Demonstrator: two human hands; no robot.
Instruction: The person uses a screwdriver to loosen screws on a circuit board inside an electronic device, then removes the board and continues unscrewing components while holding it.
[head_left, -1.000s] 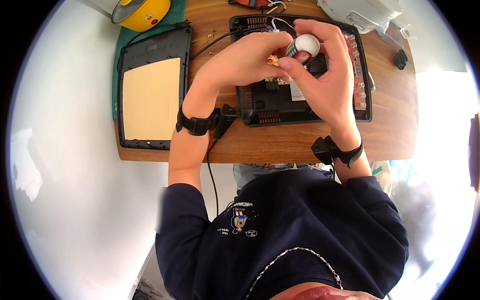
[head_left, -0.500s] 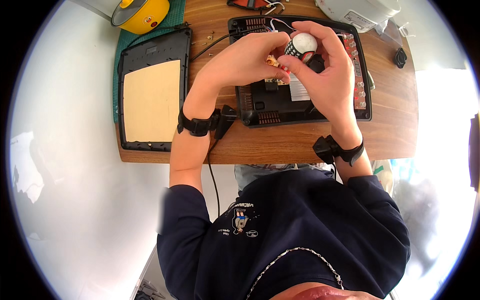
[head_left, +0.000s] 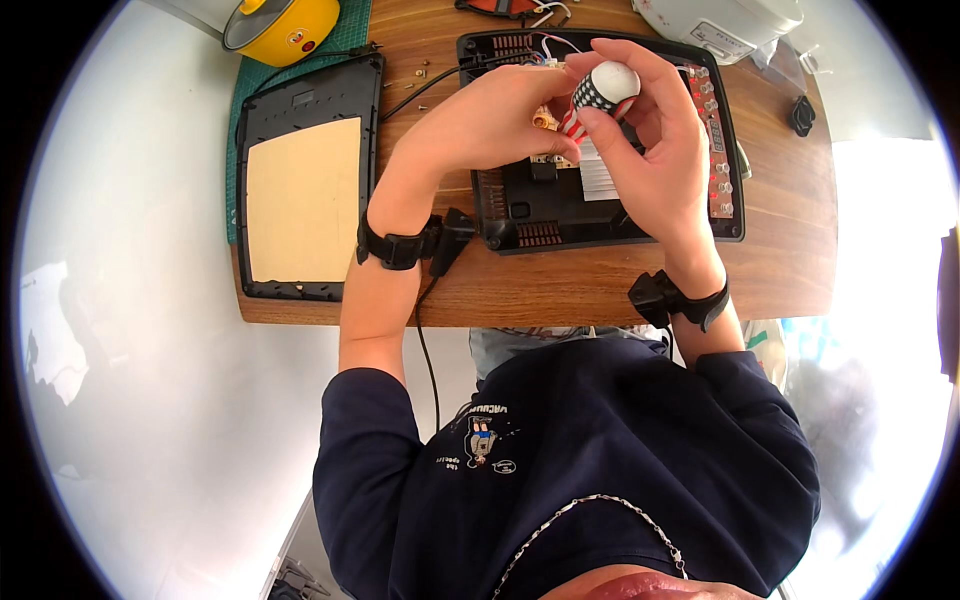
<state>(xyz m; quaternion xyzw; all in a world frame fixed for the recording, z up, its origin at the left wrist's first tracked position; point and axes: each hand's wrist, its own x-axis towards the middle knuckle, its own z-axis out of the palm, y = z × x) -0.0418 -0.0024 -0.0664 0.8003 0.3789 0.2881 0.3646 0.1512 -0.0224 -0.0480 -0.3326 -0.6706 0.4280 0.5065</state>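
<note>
My right hand (head_left: 660,150) grips a rounded handle (head_left: 603,90) with a white top and a stars-and-stripes pattern. My left hand (head_left: 490,120) is closed beside it, fingers curled next to a small brass-coloured part (head_left: 544,117); exactly what it holds is hidden. Both hands are over an opened black appliance housing (head_left: 535,215) with vented slots, a pale ribbed heatsink (head_left: 598,178), thin wires (head_left: 550,45) and, along its right side, a control board (head_left: 720,190) with buttons.
A black panel (head_left: 305,190) with a beige insert lies left on the wooden table (head_left: 785,250), over a green mat (head_left: 238,150). Along the back are a yellow pot (head_left: 275,30), a white appliance (head_left: 720,25) and small screws (head_left: 420,75). A small black piece (head_left: 800,117) lies at right.
The patterned handle has turned in my right hand, showing more stars and red stripes, and my right thumb has shifted slightly. My left hand stays in nearly the same place.
</note>
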